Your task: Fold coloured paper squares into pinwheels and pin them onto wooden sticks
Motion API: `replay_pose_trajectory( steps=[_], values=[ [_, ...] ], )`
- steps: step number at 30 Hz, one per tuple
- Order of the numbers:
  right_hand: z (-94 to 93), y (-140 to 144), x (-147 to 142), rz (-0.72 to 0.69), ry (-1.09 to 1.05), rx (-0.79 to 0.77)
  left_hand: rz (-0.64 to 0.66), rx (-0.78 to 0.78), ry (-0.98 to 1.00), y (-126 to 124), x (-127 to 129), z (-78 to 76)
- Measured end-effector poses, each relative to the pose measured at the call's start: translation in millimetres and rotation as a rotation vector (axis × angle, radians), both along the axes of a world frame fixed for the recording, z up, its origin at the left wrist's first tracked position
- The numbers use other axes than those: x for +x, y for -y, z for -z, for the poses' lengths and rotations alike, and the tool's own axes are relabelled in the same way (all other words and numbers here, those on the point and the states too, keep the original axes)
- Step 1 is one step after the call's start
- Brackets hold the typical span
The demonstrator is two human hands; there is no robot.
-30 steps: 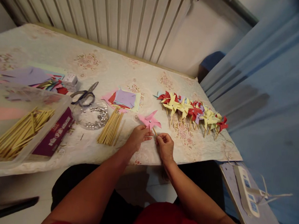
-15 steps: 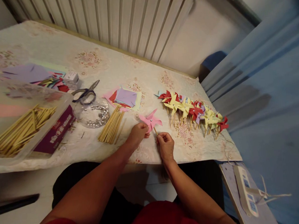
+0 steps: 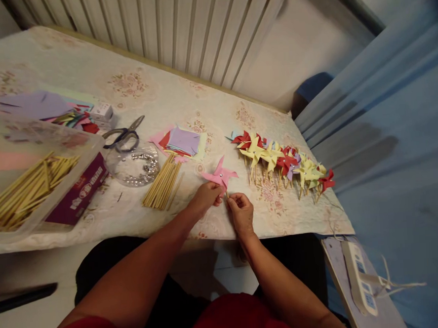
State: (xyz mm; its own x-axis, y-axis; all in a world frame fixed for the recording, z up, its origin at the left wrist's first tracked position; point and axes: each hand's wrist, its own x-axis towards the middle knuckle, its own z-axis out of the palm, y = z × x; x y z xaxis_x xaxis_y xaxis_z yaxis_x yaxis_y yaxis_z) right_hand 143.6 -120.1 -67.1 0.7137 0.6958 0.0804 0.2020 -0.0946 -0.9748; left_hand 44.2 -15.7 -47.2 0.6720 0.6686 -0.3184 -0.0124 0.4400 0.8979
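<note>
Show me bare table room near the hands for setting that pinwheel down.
Free: cloth between the stick bundle and left hand; near edge below the pinwheel row; far strip by the radiator. Crowded: left side, around the clear bin, scissors, paper squares.

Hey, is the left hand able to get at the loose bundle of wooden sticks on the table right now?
Probably yes, though not at once: the left hand is pinching the pink pinwheel. The stick bundle lies on the table just to its left, with bare cloth between and nothing on top.
</note>
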Motion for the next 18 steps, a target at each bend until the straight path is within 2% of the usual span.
replay_pose_trajectory(
  steps=[4,9,14,18],
  values=[
    [1.4,-1,0,0.020,-0.025,0.009,-0.049,-0.016,0.000,1,0,-2.6],
    [7.0,-1,2,0.051,-0.048,0.022,-0.123,-0.194,0.025,4,1,-6.4],
    [6.8,-1,3,0.026,-0.039,0.024,0.000,-0.189,0.086,9,0,-7.2],
    [4.9,-1,2,-0.003,-0.037,0.020,0.024,-0.178,0.148,11,1,-5.7]
  ],
)
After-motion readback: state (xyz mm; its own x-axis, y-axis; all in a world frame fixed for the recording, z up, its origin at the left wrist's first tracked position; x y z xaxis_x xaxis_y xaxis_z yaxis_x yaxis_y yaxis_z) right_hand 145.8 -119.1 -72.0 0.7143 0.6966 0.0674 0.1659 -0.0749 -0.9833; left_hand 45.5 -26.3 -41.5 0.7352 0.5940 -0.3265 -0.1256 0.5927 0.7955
